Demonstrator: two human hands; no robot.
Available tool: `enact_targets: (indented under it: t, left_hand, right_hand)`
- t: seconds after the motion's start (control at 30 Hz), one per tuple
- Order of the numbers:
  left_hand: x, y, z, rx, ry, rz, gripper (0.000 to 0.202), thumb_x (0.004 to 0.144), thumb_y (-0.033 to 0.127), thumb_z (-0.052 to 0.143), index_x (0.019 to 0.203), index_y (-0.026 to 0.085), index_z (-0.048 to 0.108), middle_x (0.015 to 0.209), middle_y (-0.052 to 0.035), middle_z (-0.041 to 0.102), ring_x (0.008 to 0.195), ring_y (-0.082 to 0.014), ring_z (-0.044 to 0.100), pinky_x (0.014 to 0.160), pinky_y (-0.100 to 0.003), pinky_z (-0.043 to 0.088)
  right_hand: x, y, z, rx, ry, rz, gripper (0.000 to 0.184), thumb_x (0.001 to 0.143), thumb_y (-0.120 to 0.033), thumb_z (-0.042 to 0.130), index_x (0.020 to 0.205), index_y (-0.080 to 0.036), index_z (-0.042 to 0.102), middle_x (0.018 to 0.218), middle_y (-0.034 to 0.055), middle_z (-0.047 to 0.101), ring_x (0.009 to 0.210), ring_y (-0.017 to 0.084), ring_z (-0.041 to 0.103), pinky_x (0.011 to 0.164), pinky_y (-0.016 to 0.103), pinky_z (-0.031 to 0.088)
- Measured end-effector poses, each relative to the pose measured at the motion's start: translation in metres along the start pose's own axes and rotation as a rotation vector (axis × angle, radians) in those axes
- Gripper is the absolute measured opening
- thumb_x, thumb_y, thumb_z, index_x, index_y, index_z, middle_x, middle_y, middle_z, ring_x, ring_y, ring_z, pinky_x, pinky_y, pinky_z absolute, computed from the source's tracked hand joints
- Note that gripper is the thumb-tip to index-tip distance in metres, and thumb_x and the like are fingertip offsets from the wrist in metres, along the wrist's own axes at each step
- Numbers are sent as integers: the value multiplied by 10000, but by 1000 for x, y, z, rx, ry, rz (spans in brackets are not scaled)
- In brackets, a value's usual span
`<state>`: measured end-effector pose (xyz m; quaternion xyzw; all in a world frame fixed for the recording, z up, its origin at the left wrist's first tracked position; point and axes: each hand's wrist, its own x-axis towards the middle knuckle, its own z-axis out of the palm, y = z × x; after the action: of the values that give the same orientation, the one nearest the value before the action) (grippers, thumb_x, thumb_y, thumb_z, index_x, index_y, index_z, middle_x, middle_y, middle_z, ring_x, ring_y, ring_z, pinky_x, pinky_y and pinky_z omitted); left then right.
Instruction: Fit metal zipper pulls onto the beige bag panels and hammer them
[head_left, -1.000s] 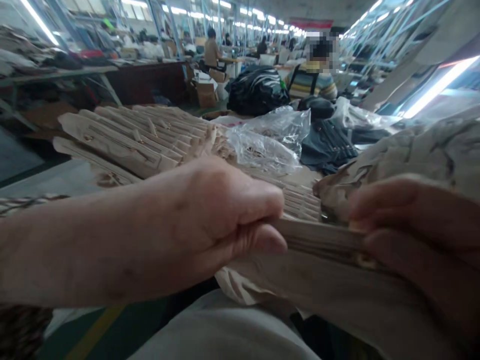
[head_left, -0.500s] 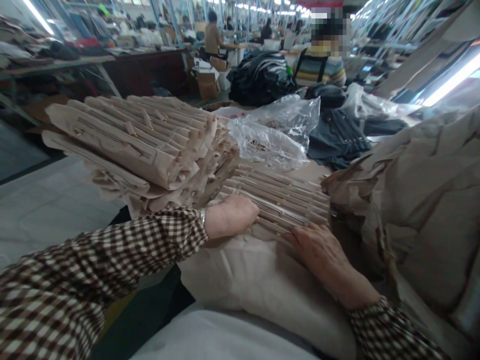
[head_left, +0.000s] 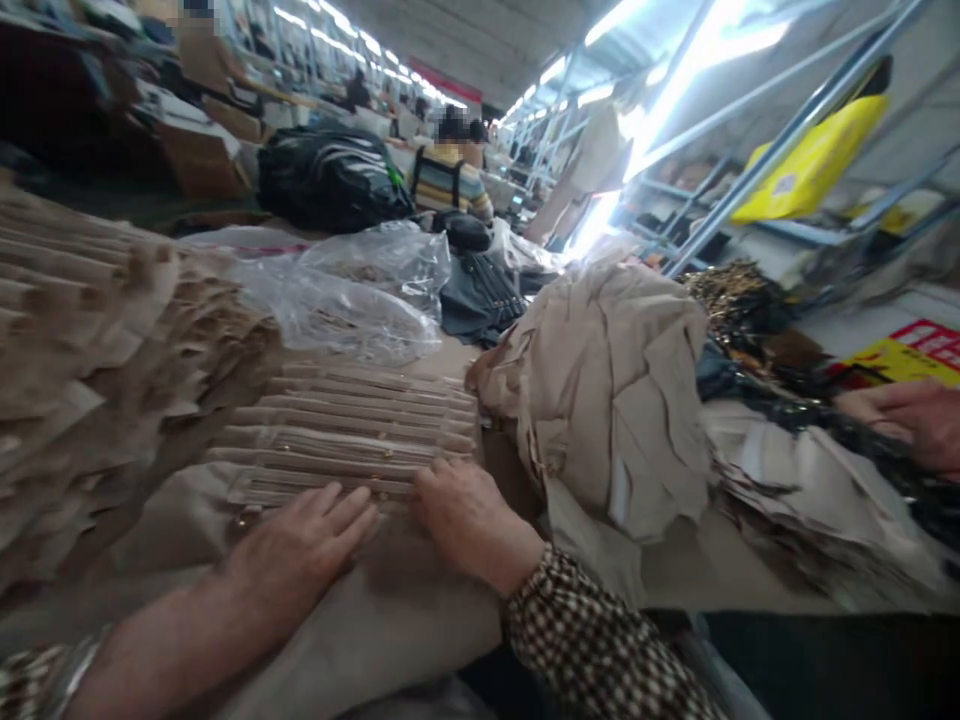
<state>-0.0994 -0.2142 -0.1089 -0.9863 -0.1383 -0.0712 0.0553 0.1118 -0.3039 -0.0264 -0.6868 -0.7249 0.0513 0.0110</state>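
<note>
Left hand (head_left: 300, 545) and right hand (head_left: 469, 515) lie palm down, fingers open and flat on the beige fabric strips (head_left: 352, 425), which extend beyond the fingertips. The beige pile (head_left: 90, 350) to their left is blurred.

— Was it bright?
— Yes. Ceiling strip lights (head_left: 334, 22) and blown-out glare (head_left: 697, 45) at upper right lit everything; shadows were soft.
— Sharp?
— Motion blur smeared the left fabric stack (head_left: 75, 330), edges bowed; only the folded beige pieces (head_left: 352, 425) looked crisp.

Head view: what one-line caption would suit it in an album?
Left hand and right hand lie flat on fanned beige fabric pieces, clear plastic bags behind.
</note>
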Motion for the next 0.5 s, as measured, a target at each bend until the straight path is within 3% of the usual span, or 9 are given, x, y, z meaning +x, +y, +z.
enact_targets:
  t: [0.07,0.13,0.2,0.33,0.43,0.5]
  left_hand:
    - [-4,0,11,12,24,-15,454,874,59,501,1260,229,669,1329,-85,637,1199,-343,557,1009,-489,439]
    - [-6,2,12,9,42,-42,426,896,87,498,1253,233,679,1322,-81,646,1202,-340,558,1010,-482,438]
    - [-5,4,7,8,46,-71,393,914,117,504,1242,230,689,1321,-82,650,1200,-342,562,1006,-483,441]
    - [-2,6,2,12,3,-67,412,903,100,509,1253,224,687,1337,-90,643,1199,-348,575,1009,-494,451]
    - [-1,6,3,-6,-20,-80,440,878,78,529,1262,227,684,1330,-93,648,1200,-352,582,1014,-506,460]
    - [-1,5,4,-31,-22,-97,436,877,96,548,1268,234,680,1336,-88,647,1214,-350,580,1022,-508,465]
  right_hand:
    - [-27,16,-22,17,158,83,145,971,-270,511,1038,-209,624,1052,49,694,993,196,621,852,299,470]
    - [-60,45,-37,-28,294,257,126,972,-250,499,952,-207,615,989,56,678,954,202,615,838,309,462]
    - [-89,83,-39,-149,314,466,143,966,-271,506,879,-202,597,907,64,657,885,214,621,773,314,456]
    - [-125,144,-6,-339,301,729,185,933,-325,539,993,-154,580,982,132,648,919,269,624,763,348,460]
    - [-131,158,17,-356,328,781,177,923,-230,486,1042,-134,577,1031,155,660,958,261,637,802,337,463]
    - [-133,157,20,-353,344,803,199,940,-183,403,985,-152,595,948,133,686,890,233,660,767,319,462]
